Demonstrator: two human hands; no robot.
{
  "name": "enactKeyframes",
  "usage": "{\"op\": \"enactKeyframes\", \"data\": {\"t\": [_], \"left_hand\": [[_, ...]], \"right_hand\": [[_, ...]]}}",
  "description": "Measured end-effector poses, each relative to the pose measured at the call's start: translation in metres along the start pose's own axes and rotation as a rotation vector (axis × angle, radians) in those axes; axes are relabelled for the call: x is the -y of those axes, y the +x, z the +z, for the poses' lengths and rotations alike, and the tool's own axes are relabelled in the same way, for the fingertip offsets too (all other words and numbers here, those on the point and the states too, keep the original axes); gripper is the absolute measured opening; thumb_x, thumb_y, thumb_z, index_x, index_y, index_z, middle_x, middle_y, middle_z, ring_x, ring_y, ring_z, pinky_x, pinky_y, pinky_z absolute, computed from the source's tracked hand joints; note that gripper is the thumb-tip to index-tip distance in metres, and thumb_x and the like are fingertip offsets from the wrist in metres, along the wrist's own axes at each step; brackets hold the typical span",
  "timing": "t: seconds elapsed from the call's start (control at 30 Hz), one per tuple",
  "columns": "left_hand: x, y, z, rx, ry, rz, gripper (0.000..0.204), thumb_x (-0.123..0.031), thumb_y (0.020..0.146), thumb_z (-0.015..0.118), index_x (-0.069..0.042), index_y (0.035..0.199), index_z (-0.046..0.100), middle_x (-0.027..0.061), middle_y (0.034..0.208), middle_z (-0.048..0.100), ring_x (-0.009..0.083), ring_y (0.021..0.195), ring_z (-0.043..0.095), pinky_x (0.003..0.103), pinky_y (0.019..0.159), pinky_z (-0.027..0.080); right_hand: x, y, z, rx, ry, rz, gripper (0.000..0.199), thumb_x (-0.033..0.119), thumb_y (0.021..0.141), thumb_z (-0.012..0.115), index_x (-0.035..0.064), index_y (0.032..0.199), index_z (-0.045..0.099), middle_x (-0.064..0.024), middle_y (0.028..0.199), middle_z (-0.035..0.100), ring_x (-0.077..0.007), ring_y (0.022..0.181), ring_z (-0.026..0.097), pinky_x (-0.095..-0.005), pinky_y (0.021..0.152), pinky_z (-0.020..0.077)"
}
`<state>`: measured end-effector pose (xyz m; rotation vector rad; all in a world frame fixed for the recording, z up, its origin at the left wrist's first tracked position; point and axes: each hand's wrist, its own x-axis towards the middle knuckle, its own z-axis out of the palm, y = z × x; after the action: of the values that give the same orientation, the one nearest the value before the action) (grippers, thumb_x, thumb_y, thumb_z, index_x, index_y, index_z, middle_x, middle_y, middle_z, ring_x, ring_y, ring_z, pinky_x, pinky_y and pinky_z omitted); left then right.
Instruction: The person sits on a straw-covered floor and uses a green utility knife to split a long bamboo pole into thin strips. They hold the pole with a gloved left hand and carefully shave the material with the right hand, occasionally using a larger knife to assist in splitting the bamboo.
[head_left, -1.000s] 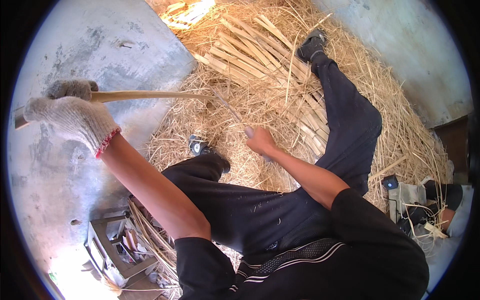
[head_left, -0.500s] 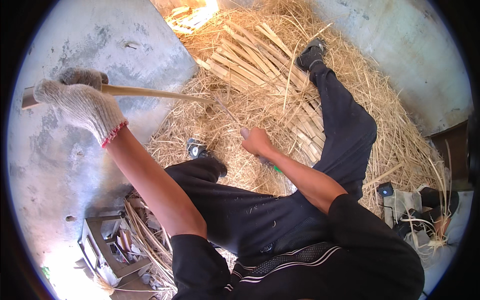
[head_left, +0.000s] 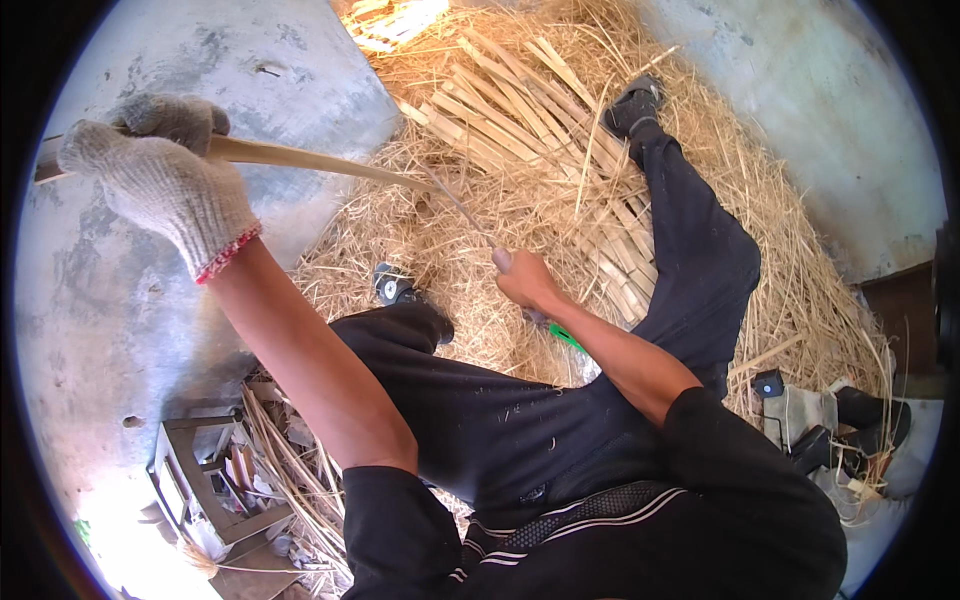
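- No packages, labels or signs can be made out; the nearest to one is a small grey box-like frame (head_left: 205,480) at the lower left, holding loose sticks and scraps, its contents too small to tell.
- The left hand (head_left: 160,180), in a white knitted glove with a red cuff edge, is raised high at the upper left, the bare forearm running down to a black sleeve.
- Its grip is a full fist wrapped around a long pale bamboo strip (head_left: 300,158), which slants from the fist down to the right toward the other hand.
- The right hand (head_left: 528,282) is bare and low over the straw, arm nearly straight, fingers curled around a knife with a green handle (head_left: 565,336) that pokes out behind the palm; the thin blade (head_left: 462,208) runs up-left and meets the narrow end of the strip.
- Both grips are closed on what they hold.
- The person sits on the ground, legs in black trousers, the right leg stretched out to a dark shoe (head_left: 634,102) near the top, the left knee bent with the other shoe (head_left: 395,287) just beside the straw.
- A broad heap of straw shavings (head_left: 760,250) fills the middle and right; cut flat bamboo slats (head_left: 520,110) lie on it in a loose fan.
- Bare concrete floor (head_left: 130,320) lies open to the left and at the upper right edge.
- Dark gear and pale cloth (head_left: 830,430) sit at the right rim.
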<state>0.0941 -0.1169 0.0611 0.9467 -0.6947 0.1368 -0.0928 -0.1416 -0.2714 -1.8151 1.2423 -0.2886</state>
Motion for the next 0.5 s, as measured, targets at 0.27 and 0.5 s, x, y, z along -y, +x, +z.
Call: {"op": "enactKeyframes", "data": {"t": [0.27, 0.5], "left_hand": [[0.003, -0.002, 0.001, 0.022, -0.033, -0.104, 0.048, -0.05, 0.096, 0.033, -0.008, 0.073, 0.04, 0.0042, 0.061, 0.039, 0.0173, 0.046, 0.037, 0.038, 0.051, 0.041], [0.004, 0.011, -0.011, 0.005, -0.043, -0.035, 0.057, -0.06, 0.097, 0.028, -0.009, 0.074, 0.038, 0.0022, 0.058, 0.037, 0.0161, 0.044, 0.035, 0.038, 0.049, 0.04]], "right_hand": [[-0.093, 0.035, 0.045, -0.229, -0.223, 0.244, 0.021, 0.019, 0.088, 0.053, 0.0005, 0.089, 0.061, -0.0217, 0.082, 0.065, -0.0344, 0.074, 0.065, -0.0457, 0.065, 0.0513], [-0.089, 0.072, 0.017, 0.279, 0.506, 0.469, 0.021, 0.016, 0.08, 0.063, -0.0042, 0.083, 0.06, -0.0197, 0.068, 0.063, -0.0235, 0.054, 0.062, -0.0387, 0.05, 0.0506]]}}
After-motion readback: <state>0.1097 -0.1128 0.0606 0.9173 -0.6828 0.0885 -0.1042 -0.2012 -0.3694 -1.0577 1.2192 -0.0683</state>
